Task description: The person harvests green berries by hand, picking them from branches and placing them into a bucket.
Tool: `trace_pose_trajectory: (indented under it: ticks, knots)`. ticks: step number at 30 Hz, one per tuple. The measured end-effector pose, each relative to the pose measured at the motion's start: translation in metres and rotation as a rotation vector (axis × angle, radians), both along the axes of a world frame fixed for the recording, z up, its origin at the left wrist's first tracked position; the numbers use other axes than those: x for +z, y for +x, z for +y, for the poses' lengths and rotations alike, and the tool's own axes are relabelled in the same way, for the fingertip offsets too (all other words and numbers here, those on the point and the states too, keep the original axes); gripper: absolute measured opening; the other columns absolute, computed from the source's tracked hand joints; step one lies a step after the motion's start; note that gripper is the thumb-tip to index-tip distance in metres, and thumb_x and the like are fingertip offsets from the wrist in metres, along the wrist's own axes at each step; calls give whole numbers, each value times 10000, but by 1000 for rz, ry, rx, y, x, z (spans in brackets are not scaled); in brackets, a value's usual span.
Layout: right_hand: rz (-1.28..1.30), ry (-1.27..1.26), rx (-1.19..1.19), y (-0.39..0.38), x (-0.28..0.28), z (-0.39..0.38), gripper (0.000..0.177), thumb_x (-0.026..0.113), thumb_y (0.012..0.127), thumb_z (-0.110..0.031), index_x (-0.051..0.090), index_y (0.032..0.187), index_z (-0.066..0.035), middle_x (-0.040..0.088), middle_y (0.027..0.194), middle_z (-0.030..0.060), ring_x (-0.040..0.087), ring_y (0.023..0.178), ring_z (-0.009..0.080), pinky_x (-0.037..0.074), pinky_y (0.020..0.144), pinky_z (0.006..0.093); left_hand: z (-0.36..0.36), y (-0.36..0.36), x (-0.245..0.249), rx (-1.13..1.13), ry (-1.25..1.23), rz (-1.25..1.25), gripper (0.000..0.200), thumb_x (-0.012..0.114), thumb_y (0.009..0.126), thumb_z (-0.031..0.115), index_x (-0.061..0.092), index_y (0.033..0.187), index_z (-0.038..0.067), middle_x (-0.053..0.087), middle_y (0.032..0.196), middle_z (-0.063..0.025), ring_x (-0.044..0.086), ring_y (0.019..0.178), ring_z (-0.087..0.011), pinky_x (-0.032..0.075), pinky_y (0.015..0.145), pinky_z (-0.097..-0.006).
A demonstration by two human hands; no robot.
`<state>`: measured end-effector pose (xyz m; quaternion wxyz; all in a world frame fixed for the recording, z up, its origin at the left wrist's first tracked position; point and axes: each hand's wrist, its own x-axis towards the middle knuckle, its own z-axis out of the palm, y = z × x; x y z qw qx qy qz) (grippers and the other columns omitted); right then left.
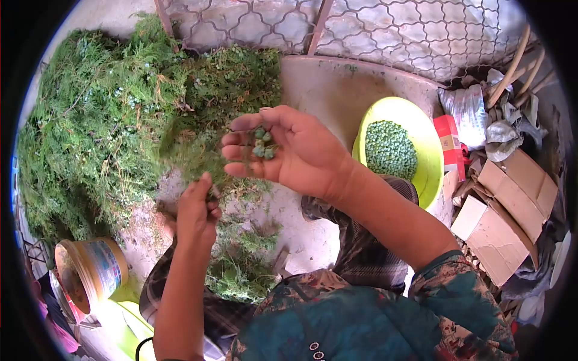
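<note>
My right hand [289, 147] is turned palm up, with its fingers loosely curled. Several small blue-green conifer cones [264, 144] rest in it near the base of the fingers. Lower and to its left, my left hand [197, 210] is closed, thumb against fingers, around the stem end of a feathery green conifer branch [189, 147]. That branch is smeared by motion and blends into the greenery behind it. A yellow-green basin [430, 159] stands to the right of my right forearm, holding many loose green cones [390, 147].
A large heap of cut conifer branches [90, 132] covers the left side; loose sprigs [241, 268] lie between my legs. A wire mesh fence [409, 30] runs along the back. An orange-yellow bucket [90, 271] lies tipped at lower left. Cardboard boxes [497, 240] crowd the right.
</note>
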<state>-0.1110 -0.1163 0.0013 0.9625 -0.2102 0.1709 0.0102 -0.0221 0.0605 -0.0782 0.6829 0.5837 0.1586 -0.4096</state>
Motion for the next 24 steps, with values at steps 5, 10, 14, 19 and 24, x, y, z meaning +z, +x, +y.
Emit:
trace_pose_trajectory:
  ticks: [5, 10, 14, 19, 24]
  knots:
    - [23, -48, -57, -4, -21, -1, 299, 357, 913, -200, 520, 971, 44, 514, 982, 150, 539, 950, 268, 479, 860, 458, -1, 7, -64, -391, 367, -203, 242, 562, 850, 266, 502, 793, 39, 486, 659, -22, 466, 542, -94, 366, 462, -218]
    - [17, -20, -101, -2, -16, 4, 277, 391, 908, -201, 528, 961, 34, 522, 979, 138, 541, 951, 247, 479, 856, 442, -22, -3, 16, -156, 257, -945, 312, 563, 862, 177, 541, 1064, -60, 605, 908, -119, 535, 792, -78, 409, 699, -190]
    - [12, 1, -98, -1, -18, 6, 267, 416, 904, -205, 535, 982, 21, 531, 989, 114, 538, 951, 216, 474, 841, 382, -42, -16, 56, -188, -147, -943, 223, 610, 813, 36, 583, 1018, -48, 625, 848, -63, 472, 637, -50, 388, 593, -181]
    - [62, -8, -139, -2, -25, 12, 249, 425, 903, -201, 545, 992, -2, 533, 987, 80, 527, 933, 172, 462, 818, 347, -44, -15, 42, -387, 153, -1257, 113, 632, 784, 13, 627, 895, -6, 630, 808, -12, 486, 600, -36, 404, 566, -173]
    - [32, 49, -178, -1, -27, 12, 156, 512, 849, -167, 564, 892, -26, 503, 875, 67, 525, 798, 164, 498, 727, 346, -50, -19, 51, -255, -2, -987, 75, 582, 840, 46, 604, 880, -14, 612, 783, -10, 481, 607, -27, 405, 554, -167]
